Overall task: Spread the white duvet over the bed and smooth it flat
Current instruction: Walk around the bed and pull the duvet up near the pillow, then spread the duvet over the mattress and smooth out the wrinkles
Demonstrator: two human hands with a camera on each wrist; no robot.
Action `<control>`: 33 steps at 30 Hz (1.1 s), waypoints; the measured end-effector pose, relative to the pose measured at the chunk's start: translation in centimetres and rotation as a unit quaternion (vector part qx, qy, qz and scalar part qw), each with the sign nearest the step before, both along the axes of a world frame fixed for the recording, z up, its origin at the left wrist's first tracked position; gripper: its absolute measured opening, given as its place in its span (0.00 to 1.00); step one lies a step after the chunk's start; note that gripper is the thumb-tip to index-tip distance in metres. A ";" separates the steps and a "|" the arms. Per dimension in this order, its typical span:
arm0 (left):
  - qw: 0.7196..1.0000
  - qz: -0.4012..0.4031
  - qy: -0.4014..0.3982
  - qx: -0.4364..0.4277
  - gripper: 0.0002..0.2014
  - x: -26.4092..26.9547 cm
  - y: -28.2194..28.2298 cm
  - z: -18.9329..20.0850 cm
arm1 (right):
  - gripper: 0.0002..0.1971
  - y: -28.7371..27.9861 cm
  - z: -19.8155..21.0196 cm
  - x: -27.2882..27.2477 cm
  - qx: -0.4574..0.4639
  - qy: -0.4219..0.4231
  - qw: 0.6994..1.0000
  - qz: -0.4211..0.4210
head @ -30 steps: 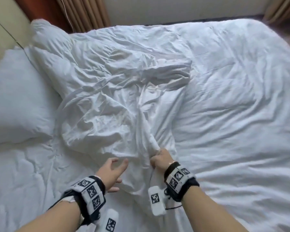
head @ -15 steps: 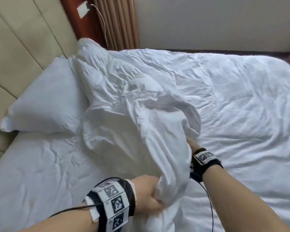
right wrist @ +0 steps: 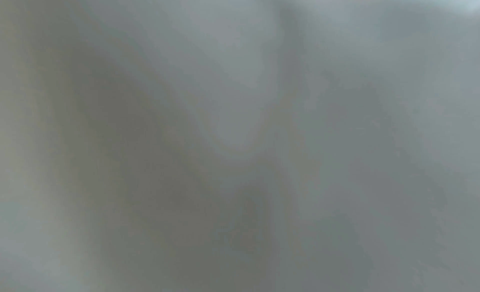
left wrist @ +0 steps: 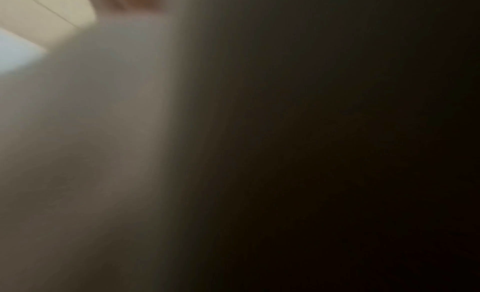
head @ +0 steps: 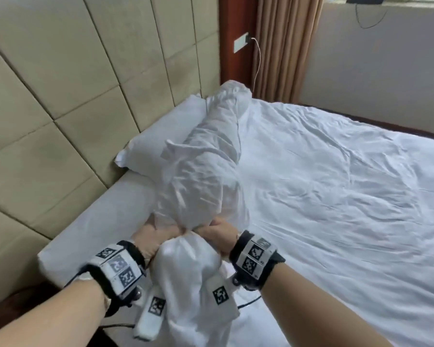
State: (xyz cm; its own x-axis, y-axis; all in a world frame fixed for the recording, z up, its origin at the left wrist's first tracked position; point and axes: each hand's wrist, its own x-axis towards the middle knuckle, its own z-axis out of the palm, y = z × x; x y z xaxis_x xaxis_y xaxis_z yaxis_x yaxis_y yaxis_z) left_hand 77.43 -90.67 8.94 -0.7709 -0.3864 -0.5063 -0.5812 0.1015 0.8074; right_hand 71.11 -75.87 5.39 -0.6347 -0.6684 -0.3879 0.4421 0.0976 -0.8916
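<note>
- Left hand (head: 149, 237) and right hand (head: 217, 234) sit side by side, almost touching, both with fingers curled tight into a bunched ridge of the white duvet (head: 201, 181).
- Duvet rises from the hands in a crumpled roll running away toward the pillow (head: 161, 136); the rest lies wrinkled over the bed (head: 68, 242) to the right of the right hand.
- A fold hangs down between the wrists.
- Padded headboard (head: 73, 96) stands left of the left hand.
- Both wrist views blurred, mostly cloth; grip unreadable there.
</note>
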 end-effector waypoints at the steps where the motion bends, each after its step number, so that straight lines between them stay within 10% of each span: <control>1: 0.998 -0.031 -0.025 -0.051 0.27 0.1 -0.1 -0.5 | 0.09 -0.1 -0.6 -0.1 -0.007 -0.037 0.999 -0.019; 6: 0.993 -0.108 -0.024 -0.049 0.18 -0.3 -2.5 -4.3 | 0.29 -0.3 -3.4 -1.7 0.000 -0.136 0.968 -0.209; 9: 0.981 -0.193 0.025 -0.004 0.08 0.0 -3.3 -4.5 | 0.11 -2.7 -2.4 -1.8 0.057 -0.168 0.952 -0.248; 14: 0.980 -0.195 0.024 0.019 0.11 1.7 -13.0 -3.9 | 0.08 -13.1 -2.6 -2.9 0.140 -0.118 0.923 -0.339; 18: 0.998 0.004 0.001 0.066 0.16 6.5 -27.4 -3.3 | 0.05 -31.5 1.7 -1.6 0.164 0.047 0.974 -0.151; 23: 0.904 0.344 0.115 0.225 0.06 13.5 -40.8 -1.3 | 0.11 -47.4 3.8 8.0 0.074 0.146 0.980 0.117; 33: 0.947 0.211 -0.231 -0.069 0.07 13.2 -41.4 -5.7 | 0.17 -43.2 -1.9 7.9 0.166 0.090 0.971 0.147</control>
